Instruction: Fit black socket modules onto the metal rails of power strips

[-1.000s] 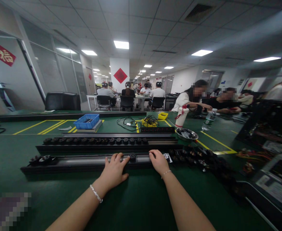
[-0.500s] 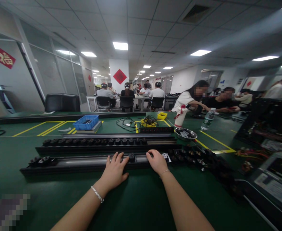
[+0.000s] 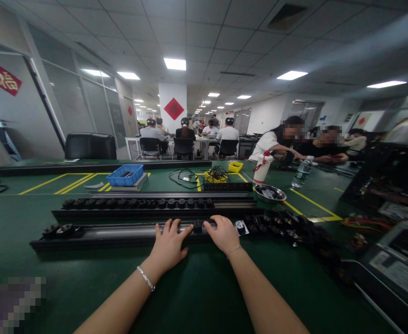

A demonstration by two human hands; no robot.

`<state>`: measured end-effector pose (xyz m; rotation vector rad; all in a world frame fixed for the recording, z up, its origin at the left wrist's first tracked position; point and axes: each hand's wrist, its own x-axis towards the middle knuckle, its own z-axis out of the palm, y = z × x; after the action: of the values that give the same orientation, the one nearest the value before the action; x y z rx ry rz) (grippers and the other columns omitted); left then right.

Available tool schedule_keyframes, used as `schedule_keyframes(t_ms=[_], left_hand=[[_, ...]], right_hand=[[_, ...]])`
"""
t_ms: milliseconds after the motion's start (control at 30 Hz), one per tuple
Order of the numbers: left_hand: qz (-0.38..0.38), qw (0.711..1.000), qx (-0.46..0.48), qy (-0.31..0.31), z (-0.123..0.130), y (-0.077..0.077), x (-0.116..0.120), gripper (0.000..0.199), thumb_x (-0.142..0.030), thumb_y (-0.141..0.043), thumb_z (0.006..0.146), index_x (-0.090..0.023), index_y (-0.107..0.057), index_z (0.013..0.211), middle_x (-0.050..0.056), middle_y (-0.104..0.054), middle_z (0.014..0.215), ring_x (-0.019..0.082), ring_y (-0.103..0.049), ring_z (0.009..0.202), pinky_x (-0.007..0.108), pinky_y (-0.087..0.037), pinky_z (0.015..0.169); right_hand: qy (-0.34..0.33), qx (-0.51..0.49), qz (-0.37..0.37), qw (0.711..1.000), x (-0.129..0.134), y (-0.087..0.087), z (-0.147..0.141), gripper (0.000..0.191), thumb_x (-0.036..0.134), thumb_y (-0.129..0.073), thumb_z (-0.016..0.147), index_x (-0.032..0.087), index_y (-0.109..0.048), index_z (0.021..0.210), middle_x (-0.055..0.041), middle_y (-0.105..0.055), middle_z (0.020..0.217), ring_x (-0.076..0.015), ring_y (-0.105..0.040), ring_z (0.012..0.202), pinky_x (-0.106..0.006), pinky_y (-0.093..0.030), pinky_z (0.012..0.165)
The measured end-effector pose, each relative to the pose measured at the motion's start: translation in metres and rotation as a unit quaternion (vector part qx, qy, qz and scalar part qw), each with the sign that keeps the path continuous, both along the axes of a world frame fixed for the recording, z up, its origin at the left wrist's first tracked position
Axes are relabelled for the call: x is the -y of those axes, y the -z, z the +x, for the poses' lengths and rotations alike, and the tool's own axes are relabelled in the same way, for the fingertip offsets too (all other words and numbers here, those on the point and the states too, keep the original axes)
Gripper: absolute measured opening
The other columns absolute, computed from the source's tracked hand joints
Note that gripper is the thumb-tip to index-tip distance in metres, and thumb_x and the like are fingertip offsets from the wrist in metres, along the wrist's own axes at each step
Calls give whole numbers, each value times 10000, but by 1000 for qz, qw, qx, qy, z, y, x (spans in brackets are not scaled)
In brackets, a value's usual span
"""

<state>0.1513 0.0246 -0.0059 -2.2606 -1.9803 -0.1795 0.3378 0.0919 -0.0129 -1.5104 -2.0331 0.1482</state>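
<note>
A long black rail (image 3: 120,232) with a grey inner strip lies across the green table in front of me. My left hand (image 3: 169,243) rests on it with spread fingers, its index fingertip at the left side of a small black module (image 3: 197,226) seated in the channel. My right hand (image 3: 223,235) lies over the rail to the right of that module. Its thumb is apart from the fingers and points at the module; the other fingertips are partly hidden. Two round black modules (image 3: 64,229) sit at the rail's left end. A black-and-white piece (image 3: 241,227) lies right of my right hand.
Behind is another rail (image 3: 148,214) with a row of black modules. Loose black modules (image 3: 276,222) are heaped right, near a metal bowl (image 3: 269,193), a bottle (image 3: 301,171) and a tumbler (image 3: 262,168). A blue bin (image 3: 125,176) stands back left. Opened computer cases (image 3: 395,269) fill the right side.
The small black module has shifted slightly right along the rail, with my left index finger following. My right hand has moved left, bringing its thumb close to the module.
</note>
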Motion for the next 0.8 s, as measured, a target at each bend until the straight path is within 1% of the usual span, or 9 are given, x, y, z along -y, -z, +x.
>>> schedule_keyframes(t_ms=[100, 200, 267, 333, 400, 467, 567, 700, 800], left_hand=[[-1, 1000, -1, -5, 1, 0, 0, 666, -377, -561, 705, -427, -296, 1314, 77, -314, 1395, 358, -211, 1298, 658, -98, 979], [7, 1000, -2, -2, 1, 1, 0, 655, -375, -554, 713, -432, -294, 1312, 80, -318, 1391, 356, -210, 1299, 661, -101, 974], [9, 1000, -3, 0, 1, 2, -1, 661, -374, -558, 710, -436, -292, 1311, 83, -319, 1390, 357, -220, 1295, 662, -110, 971], [6, 1000, -4, 0, 0, 3, -1, 665, -376, -565, 703, -429, -299, 1310, 87, -315, 1393, 359, -224, 1294, 657, -118, 972], [6, 1000, -4, 1, 0, 3, -1, 657, -380, -567, 700, -418, -314, 1305, 93, -312, 1395, 361, -224, 1294, 653, -120, 974], [7, 1000, -4, 1, 0, 2, -1, 650, -379, -565, 701, -416, -320, 1302, 94, -311, 1396, 364, -220, 1295, 654, -117, 975], [-1, 1000, -2, -4, 1, 1, -1, 659, -370, -568, 701, -426, -309, 1305, 84, -307, 1401, 362, -215, 1299, 650, -107, 982], [1, 1000, -3, -4, 2, 1, 0, 655, -371, -565, 704, -421, -311, 1306, 83, -312, 1401, 362, -218, 1299, 647, -100, 988], [20, 1000, -9, 5, 2, 3, 1, 659, -383, -551, 715, -398, -294, 1322, 97, -316, 1401, 361, -217, 1300, 631, -82, 1000]], right_hand=[[23, 22, 8, 999, 2, 0, -3, 423, 498, -434, 816, 185, -620, 1033, -94, -611, 1093, -231, -480, 1102, -350, -300, 973], [53, 38, 27, 998, 7, -2, -10, 458, 533, -435, 803, 191, -621, 1043, -110, -549, 1212, -295, -361, 1221, -431, -254, 991], [46, 40, 37, 997, 11, -4, -16, 457, 537, -430, 804, 202, -615, 1052, -97, -541, 1226, -302, -329, 1242, -453, -221, 1003], [15, 40, 36, 998, 15, -5, -22, 434, 525, -431, 808, 215, -607, 1056, -79, -582, 1166, -275, -382, 1203, -441, -205, 1013], [-14, 39, 34, 999, 17, -6, -27, 414, 515, -443, 803, 219, -605, 1044, -68, -615, 1096, -247, -444, 1138, -412, -224, 1003], [-25, 41, 35, 998, 19, -6, -30, 386, 492, -451, 803, 216, -610, 1022, -64, -626, 1057, -231, -474, 1091, -383, -253, 981], [-18, 45, 32, 998, 19, -5, -32, 363, 453, -458, 804, 211, -610, 1028, -71, -626, 1053, -226, -474, 1084, -364, -265, 964], [-9, 48, 30, 998, 19, -6, -33, 396, 434, -472, 793, 241, -568, 1125, -62, -618, 1079, -225, -457, 1105, -366, -249, 965], [-4, 46, 28, 999, 20, -8, -35, 321, 394, -489, 777, 258, -598, 1046, -45, -630, 1026, -212, -481, 1054, -348, -269, 938]])
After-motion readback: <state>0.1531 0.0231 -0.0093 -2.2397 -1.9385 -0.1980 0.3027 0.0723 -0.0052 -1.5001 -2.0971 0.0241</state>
